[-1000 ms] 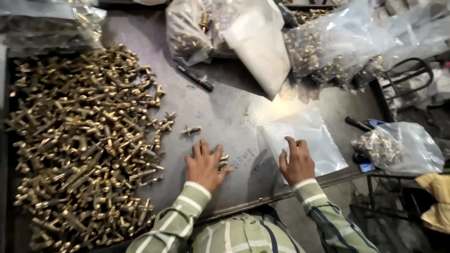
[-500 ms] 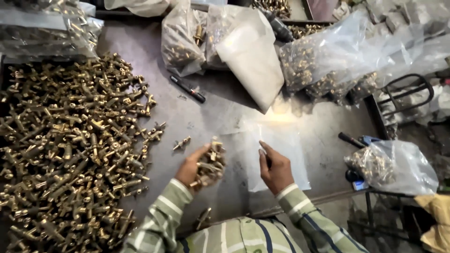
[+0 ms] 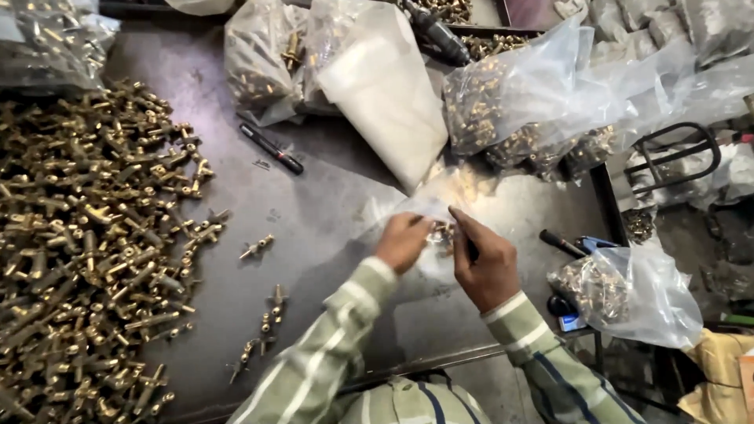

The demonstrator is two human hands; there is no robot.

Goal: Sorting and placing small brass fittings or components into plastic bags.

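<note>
Fingers of my left hand [image 3: 402, 240] and right hand [image 3: 488, 263] pinch shut on the clear bag [image 3: 408, 216] holding brass fittings [image 3: 442, 232], mid-frame above the bench [image 3: 314, 212].

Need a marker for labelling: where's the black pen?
Head view, upper left of centre: the black pen lies on the metal table, between the brass fittings pile and the white bag.

hands: two are counted, left hand [image 3: 402, 240] and right hand [image 3: 488, 265] | markers: one black marker [image 3: 271, 148] is seen | brass fittings: one large heap [image 3: 78, 251] is seen, too many to be counted | loose fittings [image 3: 259, 334]: about six are counted beside it
</note>
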